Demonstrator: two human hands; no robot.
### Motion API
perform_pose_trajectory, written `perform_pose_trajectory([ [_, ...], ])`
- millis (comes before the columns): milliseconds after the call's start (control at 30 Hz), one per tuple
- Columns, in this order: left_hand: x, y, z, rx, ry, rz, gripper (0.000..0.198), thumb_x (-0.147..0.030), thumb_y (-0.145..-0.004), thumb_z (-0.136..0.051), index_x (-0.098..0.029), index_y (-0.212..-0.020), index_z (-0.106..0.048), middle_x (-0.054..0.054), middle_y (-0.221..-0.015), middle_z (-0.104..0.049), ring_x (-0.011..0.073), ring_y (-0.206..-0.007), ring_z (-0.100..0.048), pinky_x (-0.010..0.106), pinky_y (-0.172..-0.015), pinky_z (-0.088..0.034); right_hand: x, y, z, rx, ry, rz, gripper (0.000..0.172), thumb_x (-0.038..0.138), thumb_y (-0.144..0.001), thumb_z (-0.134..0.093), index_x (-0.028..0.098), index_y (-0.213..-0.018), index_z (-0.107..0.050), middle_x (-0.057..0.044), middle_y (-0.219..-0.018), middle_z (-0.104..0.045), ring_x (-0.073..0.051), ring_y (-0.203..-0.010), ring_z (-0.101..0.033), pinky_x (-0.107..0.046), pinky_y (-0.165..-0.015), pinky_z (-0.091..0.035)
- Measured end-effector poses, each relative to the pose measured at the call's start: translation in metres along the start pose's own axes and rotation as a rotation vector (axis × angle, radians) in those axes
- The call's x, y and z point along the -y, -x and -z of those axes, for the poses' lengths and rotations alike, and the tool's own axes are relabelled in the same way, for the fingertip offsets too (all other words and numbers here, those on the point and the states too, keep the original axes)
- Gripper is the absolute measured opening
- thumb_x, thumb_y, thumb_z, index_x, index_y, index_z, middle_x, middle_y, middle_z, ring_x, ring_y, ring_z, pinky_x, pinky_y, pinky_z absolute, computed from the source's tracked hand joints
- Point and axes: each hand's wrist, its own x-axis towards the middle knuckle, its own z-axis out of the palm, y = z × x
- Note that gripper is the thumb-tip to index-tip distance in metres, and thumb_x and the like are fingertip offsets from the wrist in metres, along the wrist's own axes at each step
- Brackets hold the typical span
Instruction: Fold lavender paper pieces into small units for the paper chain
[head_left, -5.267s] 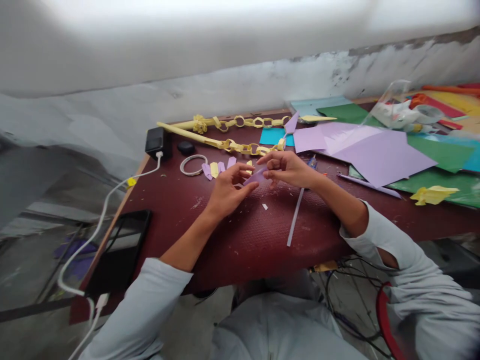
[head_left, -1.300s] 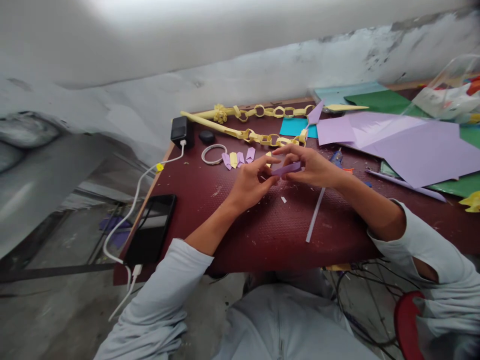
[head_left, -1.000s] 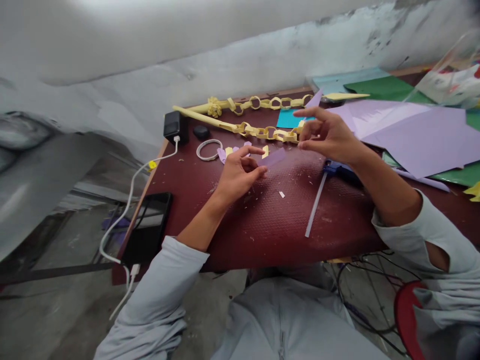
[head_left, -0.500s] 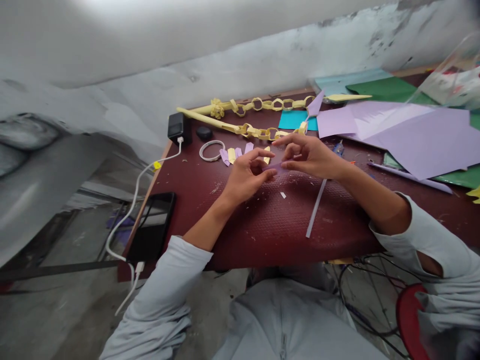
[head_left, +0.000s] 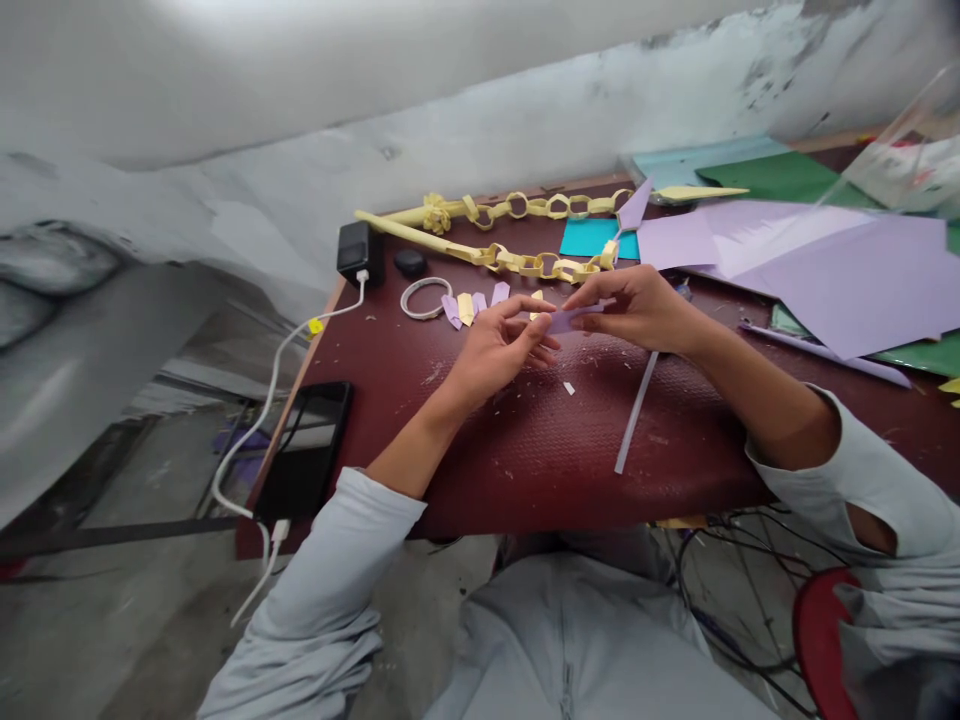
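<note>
A small purple paper strip is pinched between both my hands above the dark red table. My left hand grips its left end with thumb and fingers. My right hand holds its right end, fingers curled over it. Just beyond my left hand lie a few small folded purple and yellow paper pieces. A yellow paper chain runs along the far side of the table.
Large purple sheets, green and blue paper lie at the right. A white paper strip lies below my right wrist. A white ring, a black charger with white cable and a black phone sit at the left.
One second ago my right hand was lifted off the strip toward the paper chain; it has come back and taken hold of the strip's right end. My left hand kept hold throughout.
</note>
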Motion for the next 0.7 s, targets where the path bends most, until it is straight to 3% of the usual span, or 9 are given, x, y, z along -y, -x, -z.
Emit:
perform_pose_trajectory([
  [133, 0.0, -0.001, -0.001, -0.017, 0.058, 0.057, 0.049, -0.062, -0.103, -0.083, -0.022, -0.128, -0.072, 0.006, -0.091, -0.086, 0.0187, -0.079, -0.087, 0.026, -0.07, -0.071, 0.004, 0.001, -0.002, -0.021, 0.083, 0.024, 0.032, 0.048, -0.099, -0.09, 0.018, -0.112, -0.086, -0.008, -0.102, -0.08, -0.02, -0.093, -0.069, -0.033, -0.074, -0.055],
  [300, 0.004, -0.004, 0.002, -0.073, 0.034, -0.019, 0.039, -0.052, -0.1, -0.089, -0.021, -0.116, -0.072, 0.006, -0.093, -0.086, 0.0186, -0.083, -0.087, 0.028, -0.074, -0.073, 0.003, 0.002, -0.008, -0.01, 0.098, 0.007, 0.033, 0.049, -0.102, -0.088, 0.021, -0.119, -0.086, -0.005, -0.098, -0.078, -0.018, -0.088, -0.065, -0.032, -0.07, -0.049],
  [433, 0.008, -0.004, 0.003, -0.083, -0.001, -0.065, 0.04, -0.051, -0.097, -0.091, -0.019, -0.108, -0.07, 0.006, -0.092, -0.085, 0.0202, -0.085, -0.088, 0.031, -0.076, -0.074, 0.001, 0.0, -0.008, -0.017, 0.127, -0.025, 0.03, 0.049, -0.108, -0.08, 0.021, -0.101, -0.082, -0.002, -0.083, -0.074, -0.017, -0.077, -0.058, -0.034, -0.068, -0.045],
  [700, 0.008, -0.004, -0.002, -0.151, 0.051, -0.095, 0.057, -0.051, -0.094, -0.096, -0.022, -0.131, -0.065, 0.003, -0.094, -0.085, 0.0223, -0.09, -0.09, 0.031, -0.083, -0.075, 0.003, -0.001, -0.013, -0.024, 0.12, -0.06, 0.034, 0.053, -0.104, -0.083, 0.022, -0.093, -0.074, -0.002, -0.08, -0.069, -0.017, -0.074, -0.056, -0.036, -0.069, -0.043],
])
